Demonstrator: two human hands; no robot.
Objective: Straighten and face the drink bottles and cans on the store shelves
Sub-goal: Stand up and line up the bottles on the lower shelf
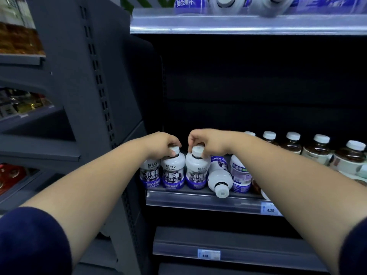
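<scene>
White juice bottles with purple labels stand at the left end of the middle shelf (198, 201). My left hand (161, 143) grips the capped neck of the second bottle (172, 171). My right hand (208, 142) pinches the neck of the third bottle (195, 171). A first bottle (150, 173) stands at the far left. Right of my right hand, one bottle (219, 179) lies tipped over with its cap pointing out over the shelf lip. Another white bottle (240, 175) stands behind my right forearm, partly hidden.
Dark-drink bottles (317, 149) with white caps line the shelf to the right. More purple-labelled bottles (190, 4) sit on the shelf above. Price tags (269, 209) hang on the shelf rails. A grey slotted upright (99, 86) borders the bay on the left, with other shelving beyond.
</scene>
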